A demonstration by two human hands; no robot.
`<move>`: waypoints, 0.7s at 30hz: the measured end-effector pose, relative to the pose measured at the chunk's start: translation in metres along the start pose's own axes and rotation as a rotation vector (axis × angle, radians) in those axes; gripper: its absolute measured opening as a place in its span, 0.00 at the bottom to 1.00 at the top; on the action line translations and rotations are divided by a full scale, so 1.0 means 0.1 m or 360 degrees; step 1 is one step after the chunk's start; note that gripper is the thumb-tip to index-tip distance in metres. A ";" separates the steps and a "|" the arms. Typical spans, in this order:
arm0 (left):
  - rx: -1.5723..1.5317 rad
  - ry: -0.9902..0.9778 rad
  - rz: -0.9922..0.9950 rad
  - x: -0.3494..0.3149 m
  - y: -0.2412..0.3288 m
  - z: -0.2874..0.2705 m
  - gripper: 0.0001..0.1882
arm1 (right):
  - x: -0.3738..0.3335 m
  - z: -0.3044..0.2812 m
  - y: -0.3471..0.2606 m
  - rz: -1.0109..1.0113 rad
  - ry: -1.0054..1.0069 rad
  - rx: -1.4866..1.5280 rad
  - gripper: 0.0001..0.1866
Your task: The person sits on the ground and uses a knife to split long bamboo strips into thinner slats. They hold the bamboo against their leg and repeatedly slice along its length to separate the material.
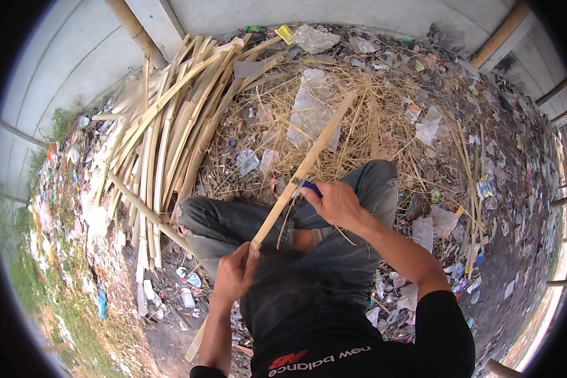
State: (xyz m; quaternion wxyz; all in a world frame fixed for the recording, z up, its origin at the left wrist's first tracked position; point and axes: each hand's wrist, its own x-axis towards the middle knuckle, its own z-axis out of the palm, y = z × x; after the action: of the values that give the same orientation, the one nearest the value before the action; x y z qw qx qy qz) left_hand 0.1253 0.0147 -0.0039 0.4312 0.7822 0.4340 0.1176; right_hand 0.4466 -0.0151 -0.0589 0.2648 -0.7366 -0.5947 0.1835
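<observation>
A long split bamboo strip (319, 146) slants up and away from my lap. My left hand (235, 274) is closed around its near end, thumb along the strip. My right hand (336, 203) grips a knife by its blue handle (311, 188). The knife's blade meets the strip around the middle and is mostly hidden. A thin curled shaving (284, 225) hangs below that spot. My crossed legs in dark jeans (223, 222) lie under both hands. Loose bamboo shavings (353, 160) are heaped in front of my legs, beneath the strip's far part.
Many bamboo strips (170, 135) are stacked at the left, and a bamboo pole (135, 200) runs from there to my knee. A clear plastic sheet (309, 107) lies on the shavings. Litter covers the ground. A pale wall (227, 16) with bamboo posts (136, 30) stands at the far side.
</observation>
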 end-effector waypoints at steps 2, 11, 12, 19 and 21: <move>0.0037 -0.0033 -0.0024 -0.09 -0.09 -0.09 0.15 | 0.29 -0.25 0.39 0.0193 0.0250 0.0064 0.33; -0.0253 -0.0151 -0.0136 -0.37 -0.44 -0.22 0.21 | 0.52 -1.09 2.36 0.1093 0.1083 0.0260 0.47; -0.0291 -0.0154 -0.0259 -0.35 -0.45 -0.21 0.21 | 0.50 -1.09 2.46 0.1132 0.1082 0.0237 0.47; -0.0687 -0.0157 -0.0288 0.01 -0.39 0.06 0.29 | 0.48 -0.69 1.06 0.0588 0.0429 0.0338 0.39; -0.0719 -0.0137 -0.0255 0.10 -0.32 0.14 0.30 | 0.39 -0.52 0.63 0.0328 0.0347 0.0316 0.36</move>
State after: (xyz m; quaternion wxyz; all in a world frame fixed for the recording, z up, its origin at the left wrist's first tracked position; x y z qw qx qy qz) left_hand 0.1204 0.0228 -0.0393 0.6211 0.6334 0.4386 0.1437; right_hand 0.5354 0.0042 -0.0544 0.3789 -0.7794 -0.4629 0.1864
